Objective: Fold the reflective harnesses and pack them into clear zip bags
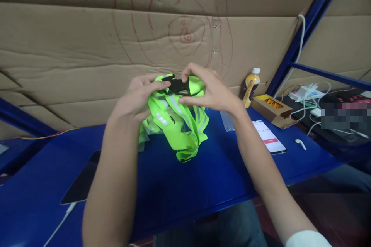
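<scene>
A neon yellow-green reflective vest with silver stripes hangs in loose folds from my hands above the blue table. My left hand grips its left side, the thumb pressed by a black buckle. My right hand curls round the other side of the buckle, its index finger on the black part and thumb below. Behind the vest, a clear plastic bag with more of the same green in it lies on the table, partly hidden.
On the right stand a juice bottle and an open cardboard box. A lit phone and a white earbud lie nearer. At left, a dark tablet-like device has a white cable. Cardboard lines the back.
</scene>
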### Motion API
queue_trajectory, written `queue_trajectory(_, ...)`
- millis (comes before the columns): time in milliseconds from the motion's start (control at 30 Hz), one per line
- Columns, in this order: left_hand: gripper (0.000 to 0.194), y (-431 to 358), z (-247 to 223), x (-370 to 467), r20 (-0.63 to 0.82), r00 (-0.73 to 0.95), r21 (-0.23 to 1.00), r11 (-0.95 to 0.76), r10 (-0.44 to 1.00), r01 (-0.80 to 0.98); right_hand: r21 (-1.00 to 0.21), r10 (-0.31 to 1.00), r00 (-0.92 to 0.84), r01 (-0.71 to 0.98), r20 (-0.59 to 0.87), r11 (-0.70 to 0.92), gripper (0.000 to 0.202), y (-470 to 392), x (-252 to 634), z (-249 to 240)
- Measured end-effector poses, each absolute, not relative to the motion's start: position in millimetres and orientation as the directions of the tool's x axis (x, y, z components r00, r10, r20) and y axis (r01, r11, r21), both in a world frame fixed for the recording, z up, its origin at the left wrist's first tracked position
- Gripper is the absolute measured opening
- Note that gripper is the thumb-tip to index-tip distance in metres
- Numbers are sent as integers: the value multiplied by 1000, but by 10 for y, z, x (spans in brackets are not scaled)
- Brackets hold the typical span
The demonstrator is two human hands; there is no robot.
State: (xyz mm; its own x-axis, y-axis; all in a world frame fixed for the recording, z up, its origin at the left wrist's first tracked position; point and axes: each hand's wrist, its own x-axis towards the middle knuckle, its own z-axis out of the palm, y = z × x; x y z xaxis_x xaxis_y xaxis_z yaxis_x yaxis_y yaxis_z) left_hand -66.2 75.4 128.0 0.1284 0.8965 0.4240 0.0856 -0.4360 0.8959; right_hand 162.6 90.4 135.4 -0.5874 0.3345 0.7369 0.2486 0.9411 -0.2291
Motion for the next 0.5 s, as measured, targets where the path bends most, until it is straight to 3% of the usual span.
queue_trajectory(67,47,701,1296,-636,401,101,915,-403,910,-3,-322,386,-571,215,724,922,51,940,1679,1346)
queue_trajectory(233,51,713,1251,-586,606,136,782,-618,784,81,-492,546,-581,268,603,828,50,1045,1915,1353)
queue_trajectory(367,43,768,1189,-547,634,157,738,-653,757,167,-482,547,-703,323,454,814,43,1070,2020,1378)
queue_trajectory(500,49,770,1154,-561,441,255,845,-494,860,204,-405,527,-710,357,468,841,38,1046,1982,1396)
